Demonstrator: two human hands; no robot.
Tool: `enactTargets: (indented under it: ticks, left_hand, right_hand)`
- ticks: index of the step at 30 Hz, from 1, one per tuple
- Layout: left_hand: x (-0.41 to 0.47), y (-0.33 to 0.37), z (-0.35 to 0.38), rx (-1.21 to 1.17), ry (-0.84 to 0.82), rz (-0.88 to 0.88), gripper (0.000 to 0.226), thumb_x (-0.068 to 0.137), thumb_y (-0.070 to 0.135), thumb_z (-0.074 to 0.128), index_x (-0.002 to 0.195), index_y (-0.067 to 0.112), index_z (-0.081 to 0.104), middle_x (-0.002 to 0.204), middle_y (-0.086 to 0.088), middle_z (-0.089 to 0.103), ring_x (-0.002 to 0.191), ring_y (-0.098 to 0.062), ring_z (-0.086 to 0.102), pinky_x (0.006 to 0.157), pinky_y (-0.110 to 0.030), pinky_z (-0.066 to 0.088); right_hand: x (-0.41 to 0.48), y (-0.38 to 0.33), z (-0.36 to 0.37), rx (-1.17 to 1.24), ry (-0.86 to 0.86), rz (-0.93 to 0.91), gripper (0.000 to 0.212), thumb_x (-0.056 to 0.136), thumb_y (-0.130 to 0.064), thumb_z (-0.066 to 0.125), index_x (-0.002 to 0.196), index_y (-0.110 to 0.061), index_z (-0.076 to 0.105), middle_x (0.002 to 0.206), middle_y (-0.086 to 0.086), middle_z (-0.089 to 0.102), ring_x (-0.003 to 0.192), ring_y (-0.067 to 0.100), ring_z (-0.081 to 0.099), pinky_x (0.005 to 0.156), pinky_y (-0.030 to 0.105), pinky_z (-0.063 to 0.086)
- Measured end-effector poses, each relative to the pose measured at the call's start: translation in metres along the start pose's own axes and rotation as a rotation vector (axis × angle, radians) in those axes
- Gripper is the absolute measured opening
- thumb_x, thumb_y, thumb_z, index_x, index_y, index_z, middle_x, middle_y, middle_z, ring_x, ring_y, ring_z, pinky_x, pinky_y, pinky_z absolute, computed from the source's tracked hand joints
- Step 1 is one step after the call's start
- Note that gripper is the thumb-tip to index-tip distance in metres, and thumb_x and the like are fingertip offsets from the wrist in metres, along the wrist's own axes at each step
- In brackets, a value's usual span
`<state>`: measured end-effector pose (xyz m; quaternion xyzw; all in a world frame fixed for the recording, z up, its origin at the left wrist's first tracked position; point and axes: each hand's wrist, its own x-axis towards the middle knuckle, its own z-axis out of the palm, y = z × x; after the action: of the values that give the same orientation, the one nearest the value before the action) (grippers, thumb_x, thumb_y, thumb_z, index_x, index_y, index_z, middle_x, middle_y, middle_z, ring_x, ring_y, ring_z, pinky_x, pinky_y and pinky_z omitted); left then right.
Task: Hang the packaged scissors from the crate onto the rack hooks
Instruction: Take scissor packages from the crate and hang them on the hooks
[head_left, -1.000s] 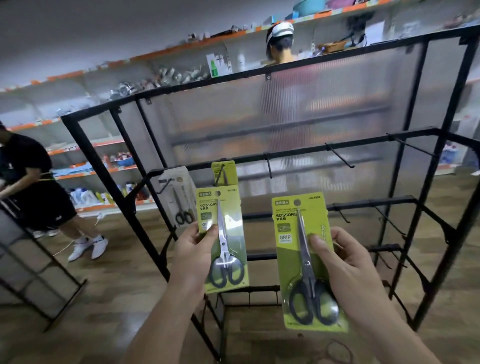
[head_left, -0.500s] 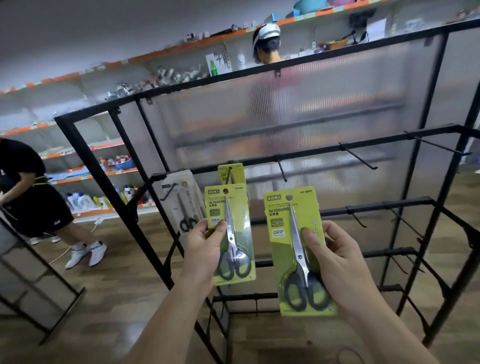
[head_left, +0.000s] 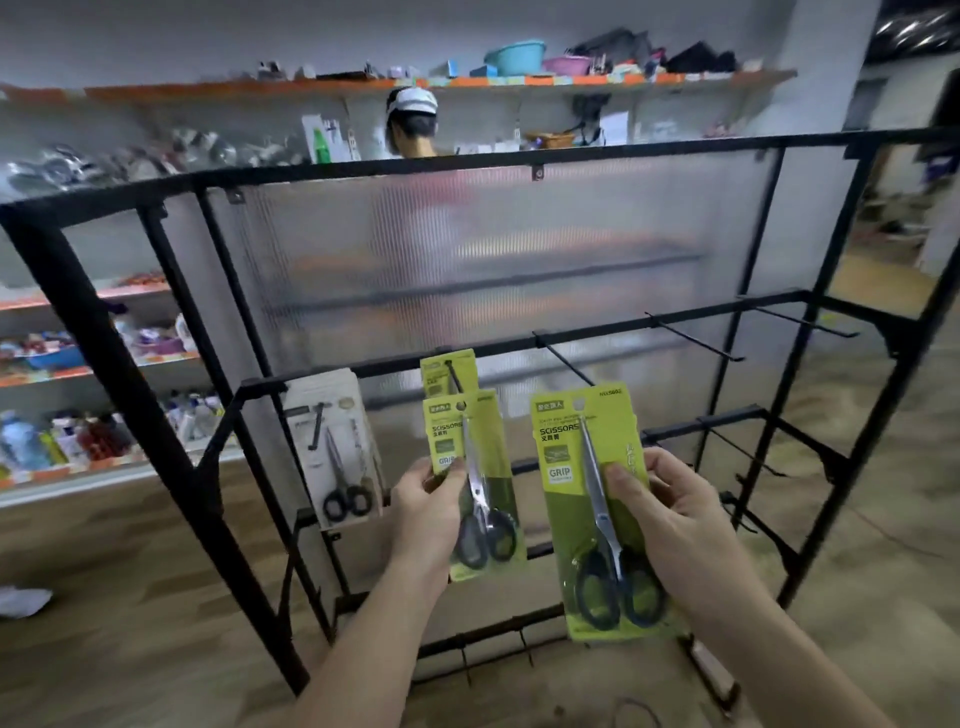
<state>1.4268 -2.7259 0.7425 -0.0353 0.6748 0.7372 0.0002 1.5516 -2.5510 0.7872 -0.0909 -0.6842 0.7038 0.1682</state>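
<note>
Head view. You stood facing the rack (head_left: 130, 374), a black frame backed by a ribbed clear panel (head_left: 519, 249).

Your left hand (head_left: 426, 512) pinched the left pack (head_left: 493, 457) at its left edge, with the thumb across the front beside the blade and the fingers behind the card. The grip was closed on it. That pack was upright in front of the rail, and its hang hole sat just below the tip of a hook (head_left: 456, 379). Whether the hole had caught the hook could not be told. A hung pack (head_left: 436, 374) of the same green kind was on that hook, directly behind the top of yours.

Your right hand (head_left: 670, 525) held the right pack (head_left: 566, 519) at its right edge, with the thumb pressed on the front near the blade and the fingers curled round behind. This grip was closed as well. The pack was nearly upright, free in the air, lower and nearer to you than the left pack, and touched no hook. The next hook (head_left: 566, 361) stuck out from the same rail just above its top.

A white pack (head_left: 337, 452) of scissors hung near the rail's left end. Beyond the panel a person (head_left: 413, 122) in a white cap faced stocked shelves (head_left: 571, 80). The floor (head_left: 104, 597) was wood-patterned, and the edges of the view were blurred
</note>
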Motion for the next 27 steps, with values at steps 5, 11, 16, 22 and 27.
enactTargets:
  ticks: [5,11,16,22,27]
  left_hand:
    - [0.011,-0.004,0.005,-0.014,0.0,0.009,0.009,0.101,0.03,0.066,0.092,0.031,0.067,0.093,0.01,0.069,0.094,-0.013,0.064,0.074,-0.029,0.047]
    - [0.007,-0.001,0.01,0.024,-0.008,0.025,0.015,0.104,0.031,0.06,0.1,0.02,0.068,0.098,-0.001,0.07,0.088,-0.015,0.061,0.064,-0.028,0.039]
    - [0.003,0.0,0.006,0.059,0.0,0.051,0.011,0.104,0.029,0.06,0.1,0.023,0.069,0.095,0.003,0.071,0.09,-0.013,0.063,0.067,-0.026,0.041]
    - [0.001,-0.005,0.011,0.125,0.033,0.039,0.01,0.104,0.028,0.06,0.103,0.023,0.069,0.098,-0.002,0.072,0.084,-0.016,0.062,0.067,-0.026,0.045]
    - [-0.001,-0.004,0.015,0.213,0.053,0.037,0.011,0.105,0.03,0.058,0.11,0.026,0.068,0.096,0.006,0.07,0.082,-0.009,0.059,0.064,-0.024,0.041]
  right_hand:
    - [0.002,-0.006,0.01,-0.071,-0.009,-0.032,0.018,0.102,-0.025,0.058,0.101,-0.011,0.068,0.087,0.009,0.077,0.073,0.023,0.073,0.058,0.032,0.057]
    - [0.01,-0.013,0.011,-0.076,-0.07,-0.055,0.019,0.102,-0.025,0.057,0.101,-0.008,0.066,0.088,0.01,0.077,0.072,0.021,0.067,0.06,0.029,0.053]
    - [0.012,-0.008,0.009,-0.065,-0.109,-0.034,0.018,0.102,-0.025,0.057,0.101,-0.009,0.066,0.087,0.009,0.077,0.071,0.022,0.065,0.06,0.03,0.053]
    - [0.009,0.003,-0.006,-0.037,-0.136,-0.021,0.017,0.103,-0.022,0.056,0.104,-0.008,0.066,0.09,0.007,0.078,0.077,0.02,0.072,0.066,0.029,0.055]
    - [0.011,0.007,-0.013,0.003,-0.117,0.015,0.018,0.103,-0.026,0.056,0.105,-0.012,0.068,0.093,0.009,0.078,0.086,0.033,0.075,0.076,0.054,0.061]
